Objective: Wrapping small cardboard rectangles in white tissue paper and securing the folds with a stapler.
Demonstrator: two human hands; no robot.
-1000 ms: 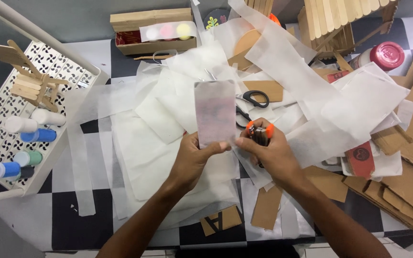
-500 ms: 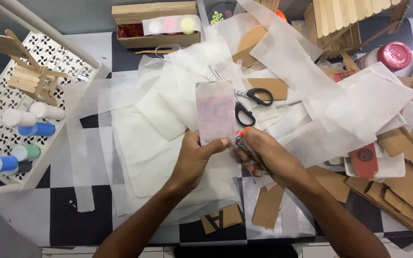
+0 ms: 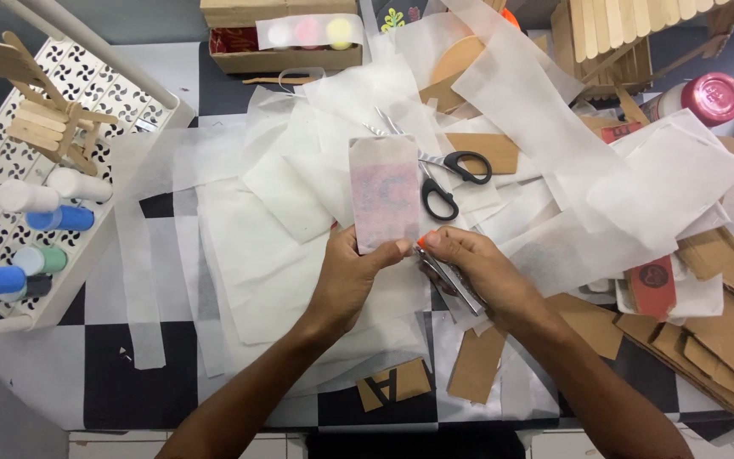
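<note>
My left hand (image 3: 352, 279) pinches the lower edge of a small paper-wrapped card (image 3: 382, 192), holding it upright above the pile of white tissue paper sheets (image 3: 265, 255). A faint reddish shape shows through its wrapping. My right hand (image 3: 477, 270) grips a utility knife (image 3: 448, 276) with an orange tip, its point at the card's bottom right corner. Black-handled scissors (image 3: 443, 174) lie on the paper just behind the card.
A white perforated tray (image 3: 10, 178) at left holds paint bottles (image 3: 44, 208) and a stick chair model (image 3: 40, 110). Cardboard pieces (image 3: 724, 323) pile at right, near a red-lidded jar (image 3: 711, 95). A wooden box (image 3: 282, 34) and stick house (image 3: 630, 42) stand at the back.
My right hand turned the knife from upright to lying low along my palm, tip at the card's lower corner. The card stays held in my left hand.
</note>
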